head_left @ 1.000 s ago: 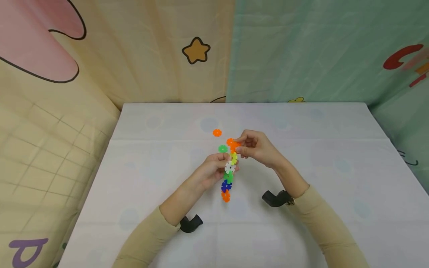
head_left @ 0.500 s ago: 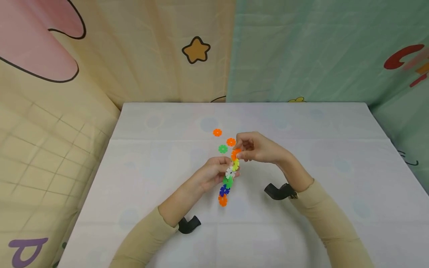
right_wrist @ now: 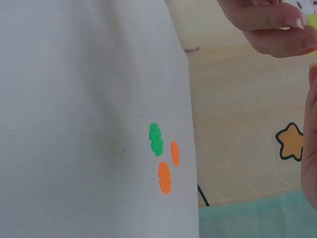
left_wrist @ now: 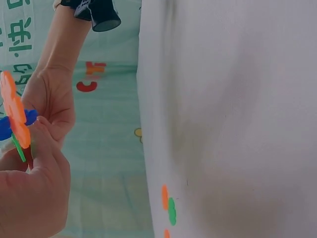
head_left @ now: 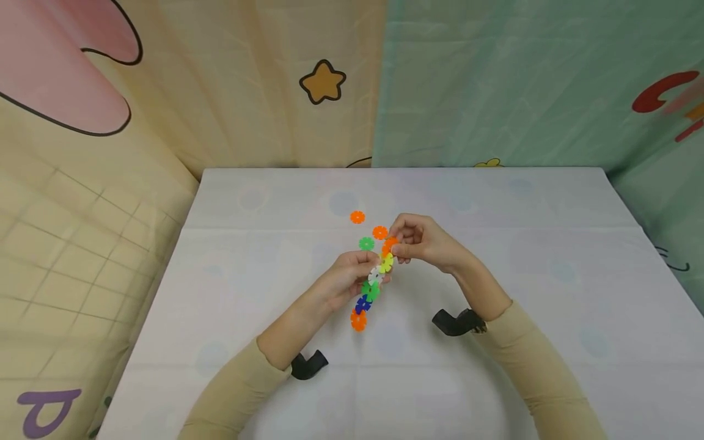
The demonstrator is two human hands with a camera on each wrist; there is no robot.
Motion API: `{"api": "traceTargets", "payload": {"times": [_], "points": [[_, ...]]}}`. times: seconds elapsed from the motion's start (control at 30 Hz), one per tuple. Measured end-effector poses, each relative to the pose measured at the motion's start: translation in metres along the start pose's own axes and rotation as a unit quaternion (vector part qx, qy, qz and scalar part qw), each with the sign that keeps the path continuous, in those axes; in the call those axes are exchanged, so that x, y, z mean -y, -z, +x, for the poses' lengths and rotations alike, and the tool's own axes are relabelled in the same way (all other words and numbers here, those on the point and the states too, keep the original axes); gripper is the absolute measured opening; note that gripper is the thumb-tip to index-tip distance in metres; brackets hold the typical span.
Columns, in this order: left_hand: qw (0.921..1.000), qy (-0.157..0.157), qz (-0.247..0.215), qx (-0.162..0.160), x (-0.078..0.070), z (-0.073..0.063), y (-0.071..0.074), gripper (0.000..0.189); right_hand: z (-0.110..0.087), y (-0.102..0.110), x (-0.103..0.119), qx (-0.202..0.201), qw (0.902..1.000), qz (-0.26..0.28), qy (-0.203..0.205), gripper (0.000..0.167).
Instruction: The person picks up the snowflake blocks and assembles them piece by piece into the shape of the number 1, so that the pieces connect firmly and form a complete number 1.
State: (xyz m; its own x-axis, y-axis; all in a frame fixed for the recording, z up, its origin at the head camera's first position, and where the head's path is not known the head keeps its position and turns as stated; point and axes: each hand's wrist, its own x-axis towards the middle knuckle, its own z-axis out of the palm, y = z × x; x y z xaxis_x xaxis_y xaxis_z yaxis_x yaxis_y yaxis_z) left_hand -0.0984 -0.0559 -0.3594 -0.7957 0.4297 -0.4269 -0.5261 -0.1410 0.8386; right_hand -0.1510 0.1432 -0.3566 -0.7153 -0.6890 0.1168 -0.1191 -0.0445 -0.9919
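Note:
Both hands are raised over the table around a chain of interlocking snowflake discs [head_left: 371, 291]. From its low end it runs orange, blue, green, white, yellow, then orange at the top. My left hand [head_left: 352, 274] grips the chain near the white disc, thumb in front. At the upper end, my right hand [head_left: 416, 243] pinches an orange disc [head_left: 390, 245] that meets the yellow disc [head_left: 387, 263]. In the left wrist view the orange end disc [left_wrist: 16, 110] and blue disc [left_wrist: 30, 117] stick out past the left fingers. The right wrist view cuts off most of the chain.
Beyond the hands, a green disc [head_left: 366, 244] and two orange discs, one nearer [head_left: 380, 232] and one farther [head_left: 357, 217], lie on the white-covered table [head_left: 264, 256]. Printed curtains hang behind it. Black curved pieces [head_left: 458, 322] project from both wrists.
The chain's low end has swung leftward and now slants more. The right hand dipped toward the left hand, then rose slightly, still pinching the orange disc. The loose discs stayed put.

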Motion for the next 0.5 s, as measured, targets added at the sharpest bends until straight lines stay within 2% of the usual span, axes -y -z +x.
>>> {"api": "traceTargets", "payload": {"times": [0.27,0.37,0.5], "points": [[0.9989,-0.026,0.037,-0.014,-0.0008,0.0016,0.0028,0.016,-0.0009,0.0037,-0.0025,-0.030,0.9988,0.020,-0.035,0.008],[0.9989,-0.028,0.039,-0.002,-0.0005,0.0021,0.0048,0.016,-0.0007,0.0051,-0.0032,-0.034,0.9987,0.013,-0.036,0.011],[0.9980,-0.024,0.049,0.034,-0.0001,0.0021,0.0074,0.031,-0.0007,0.0046,-0.0068,-0.038,0.9984,0.014,-0.039,0.016]]}}
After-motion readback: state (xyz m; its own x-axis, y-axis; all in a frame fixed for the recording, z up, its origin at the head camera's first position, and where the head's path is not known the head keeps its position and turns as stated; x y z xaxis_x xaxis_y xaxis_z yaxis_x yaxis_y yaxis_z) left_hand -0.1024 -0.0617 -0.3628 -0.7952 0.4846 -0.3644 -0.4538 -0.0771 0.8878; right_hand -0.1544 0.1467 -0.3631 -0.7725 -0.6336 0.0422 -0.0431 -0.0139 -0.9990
